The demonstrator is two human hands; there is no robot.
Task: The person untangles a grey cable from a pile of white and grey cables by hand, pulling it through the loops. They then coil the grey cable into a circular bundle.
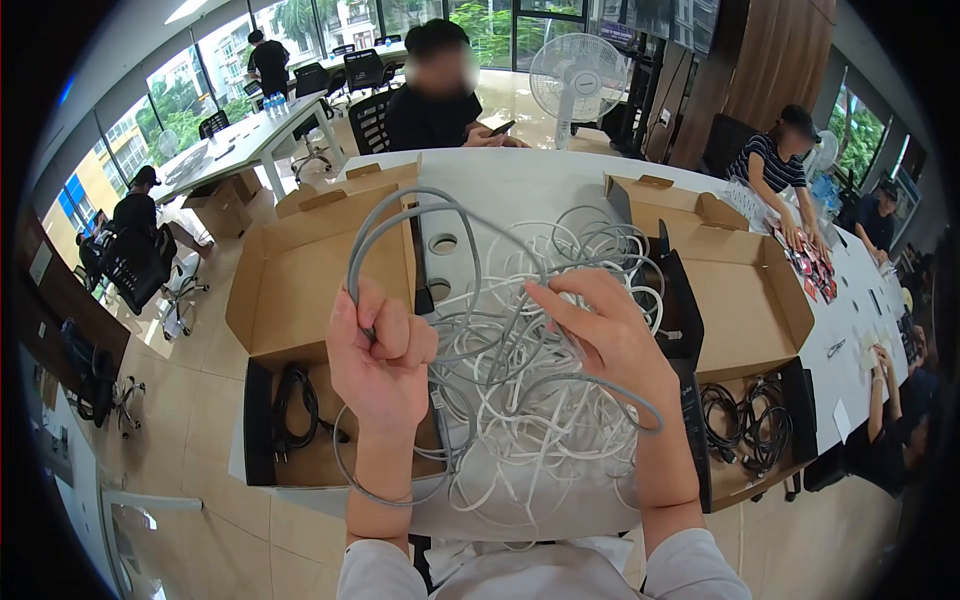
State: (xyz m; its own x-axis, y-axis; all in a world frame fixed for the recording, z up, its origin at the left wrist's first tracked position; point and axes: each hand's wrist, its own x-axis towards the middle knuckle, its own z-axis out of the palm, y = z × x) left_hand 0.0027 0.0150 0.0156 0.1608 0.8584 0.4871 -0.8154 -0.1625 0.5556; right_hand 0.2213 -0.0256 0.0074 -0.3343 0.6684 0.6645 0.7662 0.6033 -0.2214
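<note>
1. The left hand [383,352] is curled into a fist, clamped on a grey cable [400,215]. It holds the cable up so that a tall loop arches above the knuckles.
2. The right hand [605,340] is well apart from the left, palm down. Its fingers [556,300] and thumb are closed lightly on another stretch of the same grey cable, which runs on under the wrist and curves back toward the body.
3. The grey cable is therefore raised between the two hands, above the worktop [520,180]. Its lower loops sag onto a tangle of white cables [545,440] and mingle with it.
4. Holding it at two spaced points seems to keep the grey strand taut enough to tell apart from the white ones (the colours help too).
5. An open cardboard box [300,270] sits just left of the tangle, with coiled black cables [293,405] in its near end.
6. A second box [750,300] flanks the right side with more black coils [745,420]. With the boxes so placed, both lie within easy reach of either hand.
7. Farther off, a person in a striped shirt [775,165] leans over red packets [805,265], and a white fan [577,75] stands at the far edge.
</note>
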